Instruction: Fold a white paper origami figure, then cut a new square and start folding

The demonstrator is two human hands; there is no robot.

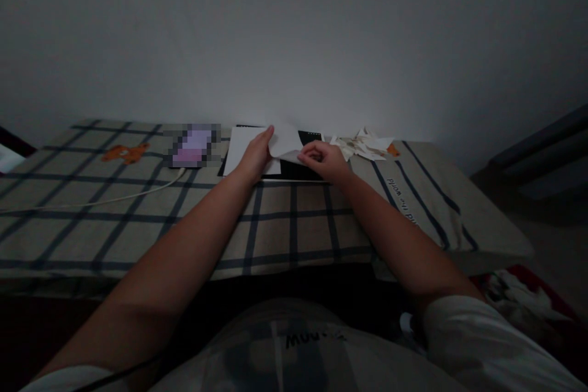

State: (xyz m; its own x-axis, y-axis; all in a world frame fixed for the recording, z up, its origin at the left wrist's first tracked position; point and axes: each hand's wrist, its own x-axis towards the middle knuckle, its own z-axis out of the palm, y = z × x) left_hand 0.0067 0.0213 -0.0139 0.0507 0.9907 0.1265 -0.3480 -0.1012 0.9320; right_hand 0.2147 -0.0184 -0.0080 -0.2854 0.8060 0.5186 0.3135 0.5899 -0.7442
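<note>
A black sheet with a white border (310, 136) lies on the checked tablecloth, near the wall. White paper (236, 150) covers its left part. Above the middle, a white paper sheet (285, 139) is lifted and curled along its lower edge. My left hand (255, 157) is closed at the left edge of this sheet, thumb uppermost; its other fingers are mostly hidden. The sheet's lower right corner is pinched between the thumb and fingers of my right hand (326, 160). Just beyond that hand sits a heap of torn paper scraps (362, 144).
A phone (193, 146) with a lit, blurred screen stands left of the papers, its white cable (138, 195) trailing left. The checked tablecloth (294, 226) drapes over the table's front edge. Crumpled pale material (519, 297) lies in something red at the lower right.
</note>
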